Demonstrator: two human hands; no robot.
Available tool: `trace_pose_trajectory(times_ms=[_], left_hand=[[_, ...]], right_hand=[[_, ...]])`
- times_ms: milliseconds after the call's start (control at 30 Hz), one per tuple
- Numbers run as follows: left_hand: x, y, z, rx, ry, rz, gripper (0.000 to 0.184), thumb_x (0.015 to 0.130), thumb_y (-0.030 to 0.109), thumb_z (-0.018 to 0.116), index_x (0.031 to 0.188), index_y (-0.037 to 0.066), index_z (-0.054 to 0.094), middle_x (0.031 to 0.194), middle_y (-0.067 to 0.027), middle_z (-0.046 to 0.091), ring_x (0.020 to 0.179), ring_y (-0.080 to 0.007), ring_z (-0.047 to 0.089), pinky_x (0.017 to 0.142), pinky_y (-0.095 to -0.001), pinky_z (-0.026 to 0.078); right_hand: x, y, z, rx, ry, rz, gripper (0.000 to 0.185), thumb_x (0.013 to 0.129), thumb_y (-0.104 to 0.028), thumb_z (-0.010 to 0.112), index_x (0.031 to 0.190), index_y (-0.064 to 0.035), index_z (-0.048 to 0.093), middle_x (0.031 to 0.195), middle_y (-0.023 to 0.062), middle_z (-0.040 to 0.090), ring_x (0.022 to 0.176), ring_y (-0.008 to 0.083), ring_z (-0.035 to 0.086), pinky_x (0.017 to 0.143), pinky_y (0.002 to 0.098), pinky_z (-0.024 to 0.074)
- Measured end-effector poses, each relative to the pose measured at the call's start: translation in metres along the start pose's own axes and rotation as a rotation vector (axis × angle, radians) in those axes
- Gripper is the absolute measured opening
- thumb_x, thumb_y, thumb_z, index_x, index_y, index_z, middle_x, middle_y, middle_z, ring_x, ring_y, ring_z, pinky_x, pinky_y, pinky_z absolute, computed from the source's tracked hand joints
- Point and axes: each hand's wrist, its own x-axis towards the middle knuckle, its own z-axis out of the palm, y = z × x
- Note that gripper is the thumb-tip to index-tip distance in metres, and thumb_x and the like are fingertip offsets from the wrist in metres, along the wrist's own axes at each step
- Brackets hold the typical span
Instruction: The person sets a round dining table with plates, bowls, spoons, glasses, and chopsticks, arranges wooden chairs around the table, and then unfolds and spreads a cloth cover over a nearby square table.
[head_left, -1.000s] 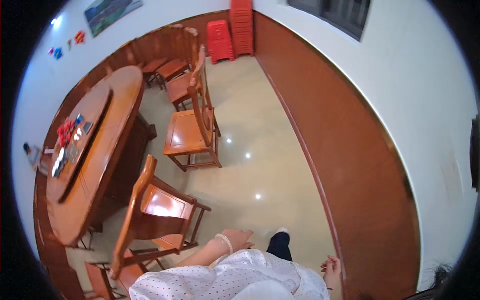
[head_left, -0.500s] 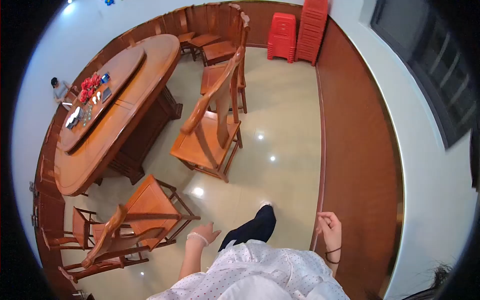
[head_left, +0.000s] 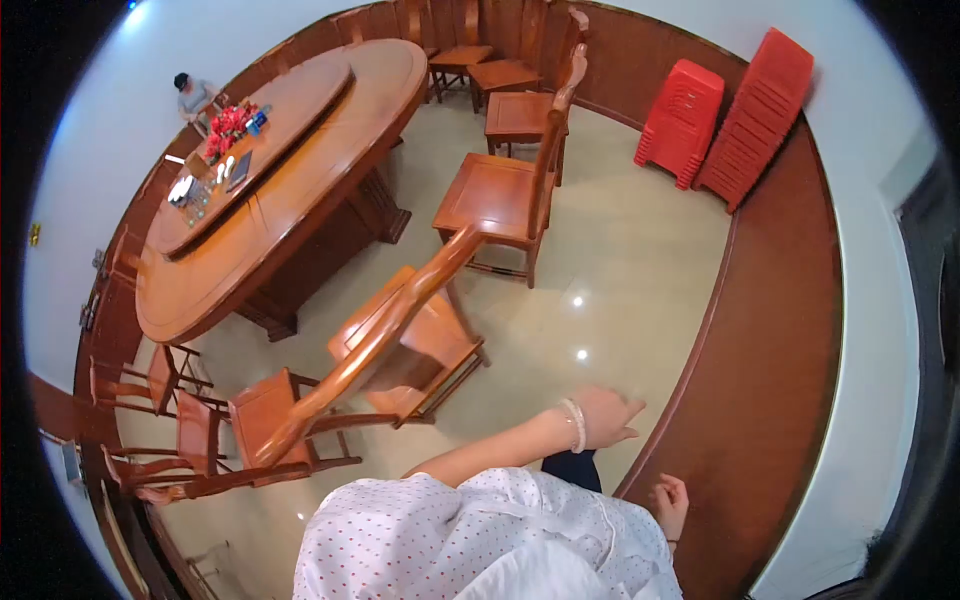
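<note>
My left hand [head_left: 605, 416], with a beaded bracelet at the wrist, reaches across in front of my body, holding nothing. Its fingers are loosely apart above the tiled floor. Low beside the brown wall panel [head_left: 755, 370] is my right hand [head_left: 671, 500], its fingers loosely bent and slightly apart, with nothing visible in it. Neither hand touches furniture. The nearest wooden chair [head_left: 425, 345] stands left of my left hand, its curved back rail towards me. A white dotted garment [head_left: 400, 530] covers my body.
A large round wooden table [head_left: 290, 215] at the left bears a turntable with red flowers [head_left: 232, 127] and small items. A person [head_left: 195, 98] is beyond it. More wooden chairs [head_left: 500, 195] surround the table. Red stacked stools [head_left: 682, 120] stand at the upper right.
The view has turned and moved forward; table, chairs and red stools now lie further right in view. My left hand has swung forward and to the right, while my right hand sits lower.
</note>
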Motion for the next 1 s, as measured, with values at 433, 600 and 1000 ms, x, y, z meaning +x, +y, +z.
trace_pose_trajectory(times_ms=[433,600,1000], left_hand=[[0.211,-0.22,-0.134,-0.156,0.024,-1.039,0.05,0.081,0.04,0.043,0.114,0.002,0.042,0.097,-0.0228,0.055,0.09,-0.0355,0.054,0.078,-0.0397,0.043],[0.356,-0.334,-0.164,-0.199,-0.047,-1.042,0.052,0.081,0.04,0.044,0.116,0.002,0.042,0.097,-0.0228,0.055,0.091,-0.0356,0.053,0.079,-0.0409,0.042],[0.707,-0.554,-0.403,-0.23,0.457,-0.549,0.039,0.082,0.028,0.048,0.113,0.006,0.042,0.088,-0.0192,0.058,0.083,-0.0319,0.056,0.07,-0.0382,0.045]], right_hand=[[0.515,-0.245,0.029,-0.229,-0.545,-0.173,0.021,0.083,-0.009,0.05,0.102,-0.0006,0.048,0.083,0.0064,0.06,0.078,0.0114,0.054,0.068,0.0227,0.0421],[0.668,-0.291,0.057,-0.25,-0.56,-0.056,0.021,0.083,-0.011,0.05,0.101,-0.0011,0.048,0.083,0.008,0.061,0.077,0.0121,0.055,0.069,0.0241,0.0424],[1.055,-0.387,0.108,-0.248,-0.541,0.225,0.019,0.084,-0.021,0.05,0.089,-0.0026,0.053,0.091,0.0104,0.061,0.076,0.0137,0.057,0.065,0.0262,0.044]])
